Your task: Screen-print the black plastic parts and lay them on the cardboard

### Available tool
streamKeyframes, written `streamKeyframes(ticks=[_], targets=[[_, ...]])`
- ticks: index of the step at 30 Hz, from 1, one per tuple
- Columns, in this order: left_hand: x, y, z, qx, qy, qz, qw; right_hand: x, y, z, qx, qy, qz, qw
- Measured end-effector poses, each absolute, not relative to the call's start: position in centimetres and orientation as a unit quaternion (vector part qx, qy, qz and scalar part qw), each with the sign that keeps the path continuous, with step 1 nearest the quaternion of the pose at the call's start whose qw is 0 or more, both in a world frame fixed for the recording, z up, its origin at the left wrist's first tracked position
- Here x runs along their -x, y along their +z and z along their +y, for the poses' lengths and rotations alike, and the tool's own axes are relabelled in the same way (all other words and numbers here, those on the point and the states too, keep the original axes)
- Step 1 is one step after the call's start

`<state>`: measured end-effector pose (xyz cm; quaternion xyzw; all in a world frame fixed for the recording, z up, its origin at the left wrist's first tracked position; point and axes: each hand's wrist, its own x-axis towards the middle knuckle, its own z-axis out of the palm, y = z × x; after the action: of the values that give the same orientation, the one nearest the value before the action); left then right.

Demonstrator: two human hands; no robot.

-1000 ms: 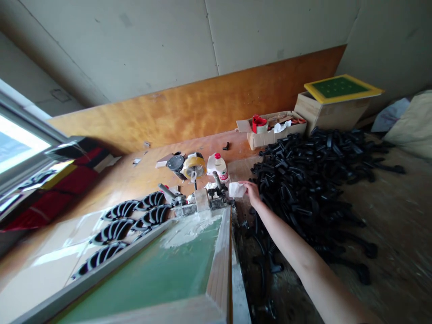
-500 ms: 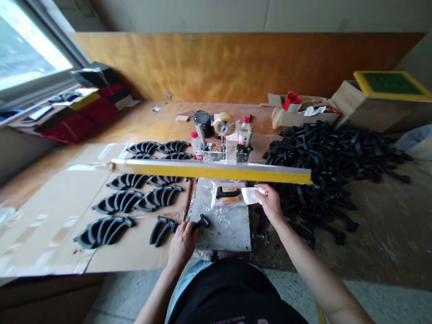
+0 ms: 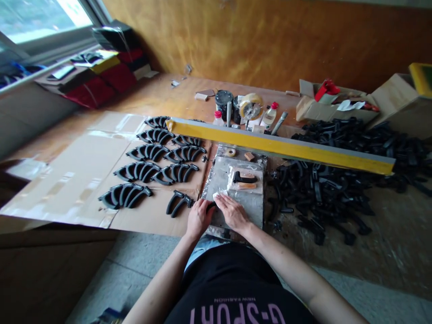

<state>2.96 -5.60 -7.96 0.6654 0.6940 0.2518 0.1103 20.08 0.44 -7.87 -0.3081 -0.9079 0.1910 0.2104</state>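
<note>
My left hand (image 3: 200,218) is closed round a black curved handle (image 3: 211,205), low over the near left part of the grey metal plate (image 3: 248,208). Pressed against that handle from the right is my right hand (image 3: 232,213), with a white cloth (image 3: 221,194) under its fingers. The two hands nearly meet, so most of the held handle is hidden. Farther back on the plate, another black handle (image 3: 245,178) lies in a fixture between tan strips. Left of my left hand, a few loose handles (image 3: 178,203) rest on cardboard.
Fanned rows of black handles (image 3: 126,196) cover part of the cardboard (image 3: 81,184). A yellow-edged bar (image 3: 280,146) spans above the plate. On the right lies a big heap of black handles (image 3: 324,189). Behind stand a tape roll (image 3: 250,107), a red-capped bottle (image 3: 270,116) and an open carton (image 3: 305,108).
My right hand has brought the white cloth left and nearer, onto the handle in my left hand. The head view has shifted, and the bar now appears farther right and slanted.
</note>
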Motion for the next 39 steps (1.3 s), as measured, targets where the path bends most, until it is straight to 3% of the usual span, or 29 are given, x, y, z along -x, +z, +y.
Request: streamKeyframes(ticks=[9,17,22,29,33,39], targets=[[-2.8,-8.3,-5.6,-0.660,0.245,0.699,0.125,-24.5,-6.9,-1.6,0.302,0.238,-0.903,0.191],[-2.7,-8.4,-5.6,-0.666,0.241,0.695,0.123,-20.9,-5.1,2.5,0.507,0.421,-0.707,0.256],[-2.6,-8.1,-5.6,-0.677,0.241,0.686,0.118,-17.5,-7.1,4.4,0.564,0.408,-0.689,0.202],[-2.7,-8.3,-5.6,-0.659,0.249,0.699,0.123,-21.9,-7.6,3.7,0.530,0.434,-0.717,0.131],[-2.7,-8.4,-5.7,-0.659,0.245,0.701,0.122,-21.2,-7.0,4.8,0.522,0.476,-0.693,0.145],[-2.7,-8.3,-5.7,-0.666,0.237,0.697,0.121,-19.3,-6.8,5.4,0.538,0.410,-0.724,0.134]])
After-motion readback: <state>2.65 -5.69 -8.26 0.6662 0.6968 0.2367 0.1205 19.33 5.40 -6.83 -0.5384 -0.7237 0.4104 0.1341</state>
